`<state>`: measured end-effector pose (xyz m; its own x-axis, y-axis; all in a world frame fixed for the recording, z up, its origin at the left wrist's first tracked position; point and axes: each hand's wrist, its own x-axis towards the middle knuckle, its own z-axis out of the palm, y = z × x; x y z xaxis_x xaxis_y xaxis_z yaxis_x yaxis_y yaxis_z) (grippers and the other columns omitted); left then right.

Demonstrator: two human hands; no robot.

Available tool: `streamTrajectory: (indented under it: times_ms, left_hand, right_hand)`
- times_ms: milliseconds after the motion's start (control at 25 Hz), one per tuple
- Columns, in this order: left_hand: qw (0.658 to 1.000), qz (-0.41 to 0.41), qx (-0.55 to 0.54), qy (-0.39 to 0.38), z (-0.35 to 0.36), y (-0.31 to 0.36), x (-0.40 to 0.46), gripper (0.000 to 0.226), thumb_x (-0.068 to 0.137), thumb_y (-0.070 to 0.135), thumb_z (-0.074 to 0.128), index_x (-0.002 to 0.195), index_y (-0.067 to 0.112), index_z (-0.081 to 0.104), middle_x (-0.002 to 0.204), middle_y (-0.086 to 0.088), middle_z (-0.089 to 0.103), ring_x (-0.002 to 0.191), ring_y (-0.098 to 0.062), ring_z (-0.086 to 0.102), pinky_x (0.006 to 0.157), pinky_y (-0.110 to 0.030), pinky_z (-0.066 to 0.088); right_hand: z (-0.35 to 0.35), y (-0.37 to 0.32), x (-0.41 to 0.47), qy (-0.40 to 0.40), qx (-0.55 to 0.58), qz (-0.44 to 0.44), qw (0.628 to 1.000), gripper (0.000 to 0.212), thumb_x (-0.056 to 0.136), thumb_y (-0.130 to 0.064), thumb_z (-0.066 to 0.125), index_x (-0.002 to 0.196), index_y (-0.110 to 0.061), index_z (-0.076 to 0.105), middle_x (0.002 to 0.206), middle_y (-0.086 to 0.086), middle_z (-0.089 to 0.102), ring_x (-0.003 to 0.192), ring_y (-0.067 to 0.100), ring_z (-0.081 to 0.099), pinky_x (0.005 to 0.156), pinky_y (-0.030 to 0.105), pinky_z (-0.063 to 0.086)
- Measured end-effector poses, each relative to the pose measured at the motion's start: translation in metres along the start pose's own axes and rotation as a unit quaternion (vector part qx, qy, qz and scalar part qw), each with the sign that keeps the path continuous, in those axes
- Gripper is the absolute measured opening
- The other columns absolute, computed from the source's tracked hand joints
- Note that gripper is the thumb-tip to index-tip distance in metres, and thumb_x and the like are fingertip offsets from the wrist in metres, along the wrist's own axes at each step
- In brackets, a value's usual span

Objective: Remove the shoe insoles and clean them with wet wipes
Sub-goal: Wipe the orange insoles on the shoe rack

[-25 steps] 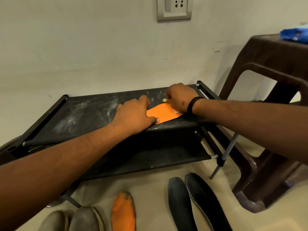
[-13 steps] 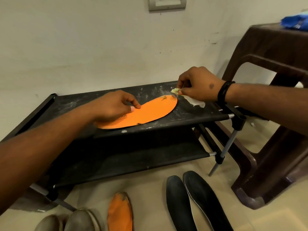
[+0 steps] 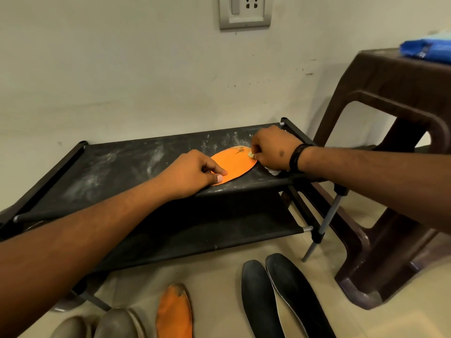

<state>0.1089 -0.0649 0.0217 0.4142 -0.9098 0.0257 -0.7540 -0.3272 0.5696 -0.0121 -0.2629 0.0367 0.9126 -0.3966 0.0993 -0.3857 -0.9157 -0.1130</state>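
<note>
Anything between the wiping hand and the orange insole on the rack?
Nothing visible. The right hand pinches the wet wipe right on the far end of the orange insole, and the left hand presses down its near end.

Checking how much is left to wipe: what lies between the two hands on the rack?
In the head view, only bare orange insole lies between the left hand and right hand.
</note>
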Motion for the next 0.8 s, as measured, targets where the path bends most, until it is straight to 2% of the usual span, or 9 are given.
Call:
streamTrajectory:
  times_ms: [120, 160, 320, 480, 560, 640, 680, 720, 800]
  left_hand:
    - [1.000, 0.002, 0.009, -0.002, 0.001, 0.001, -0.001, 0.024, 0.094, 0.024, 0.069, 0.116, 0.027, 0.076, 0.122, 0.007, 0.071, 0.108, -0.006, 0.063, 0.096, -0.025, 0.046]
    - [1.000, 0.001, 0.012, -0.003, 0.000, 0.001, 0.000, 0.024, 0.094, 0.024, 0.069, 0.117, 0.027, 0.076, 0.123, 0.006, 0.071, 0.108, -0.006, 0.062, 0.094, -0.024, 0.045]
    - [1.000, -0.001, 0.007, 0.001, 0.002, 0.005, -0.001, 0.023, 0.094, 0.024, 0.069, 0.116, 0.024, 0.076, 0.126, 0.003, 0.070, 0.112, -0.009, 0.063, 0.096, -0.023, 0.043]
    - [1.000, -0.001, 0.027, 0.000, 0.001, 0.004, -0.002, 0.023, 0.094, 0.025, 0.069, 0.116, 0.026, 0.076, 0.123, 0.004, 0.071, 0.102, -0.006, 0.060, 0.090, -0.022, 0.042]
    - [1.000, 0.001, 0.029, 0.001, 0.001, 0.004, 0.001, 0.023, 0.094, 0.026, 0.068, 0.116, 0.025, 0.076, 0.123, 0.005, 0.071, 0.102, -0.005, 0.060, 0.090, -0.021, 0.041]
    - [1.000, 0.006, 0.027, 0.011, 0.003, 0.006, 0.001, 0.023, 0.094, 0.026, 0.069, 0.116, 0.024, 0.076, 0.115, 0.008, 0.072, 0.097, -0.002, 0.058, 0.089, -0.020, 0.041]
    - [0.999, 0.010, 0.036, 0.018, 0.003, 0.007, 0.001, 0.022, 0.094, 0.026, 0.069, 0.115, 0.024, 0.077, 0.106, 0.014, 0.069, 0.093, 0.000, 0.055, 0.088, -0.020, 0.040]
    - [0.998, 0.014, 0.047, 0.025, 0.003, 0.007, 0.000, 0.022, 0.093, 0.027, 0.070, 0.113, 0.024, 0.078, 0.097, 0.022, 0.061, 0.091, -0.001, 0.052, 0.086, -0.021, 0.040]
    - [0.997, 0.025, 0.064, 0.034, 0.002, 0.004, -0.001, 0.021, 0.092, 0.029, 0.070, 0.112, 0.026, 0.078, 0.090, 0.026, 0.049, 0.093, -0.002, 0.049, 0.082, -0.021, 0.040]
  right_hand:
    - [0.001, -0.024, -0.014, -0.041, 0.062, -0.076, 0.994, 0.009, 0.090, -0.021, 0.067, 0.089, -0.014, 0.072, 0.084, -0.003, 0.067, 0.078, 0.012, 0.063, 0.073, 0.025, 0.051]
    - [0.002, -0.023, -0.013, -0.046, 0.060, -0.075, 0.994, 0.011, 0.090, -0.024, 0.067, 0.089, -0.015, 0.072, 0.082, -0.004, 0.067, 0.077, 0.011, 0.063, 0.072, 0.024, 0.051]
    - [0.004, -0.010, 0.006, 0.014, -0.063, 0.009, 0.998, 0.012, 0.091, -0.019, 0.058, 0.083, -0.014, 0.065, 0.084, 0.005, 0.066, 0.076, 0.024, 0.062, 0.074, 0.038, 0.057]
    - [0.007, -0.041, -0.005, -0.052, 0.013, -0.075, 0.996, 0.018, 0.094, -0.026, 0.060, 0.098, -0.011, 0.070, 0.093, 0.005, 0.069, 0.084, 0.022, 0.064, 0.081, 0.037, 0.055]
    - [0.002, -0.033, 0.002, -0.051, -0.006, -0.061, 0.997, 0.016, 0.094, -0.029, 0.059, 0.086, -0.017, 0.067, 0.092, 0.005, 0.069, 0.079, 0.021, 0.062, 0.077, 0.038, 0.055]
    - [-0.001, -0.019, 0.012, -0.021, -0.061, -0.005, 0.998, 0.023, 0.094, -0.026, 0.057, 0.072, -0.021, 0.053, 0.090, 0.009, 0.067, 0.074, 0.023, 0.058, 0.072, 0.036, 0.054]
    - [0.001, -0.018, 0.013, -0.008, -0.075, 0.004, 0.997, 0.021, 0.094, -0.024, 0.057, 0.073, -0.019, 0.053, 0.090, 0.010, 0.067, 0.074, 0.024, 0.058, 0.072, 0.036, 0.054]
    - [0.004, -0.023, 0.011, -0.008, -0.067, -0.006, 0.998, 0.016, 0.093, -0.023, 0.057, 0.079, -0.017, 0.058, 0.091, 0.010, 0.067, 0.077, 0.025, 0.060, 0.073, 0.037, 0.054]
    - [0.010, -0.038, 0.004, -0.037, -0.018, -0.065, 0.997, 0.015, 0.093, -0.024, 0.058, 0.094, -0.012, 0.067, 0.092, 0.007, 0.068, 0.080, 0.023, 0.063, 0.077, 0.037, 0.055]
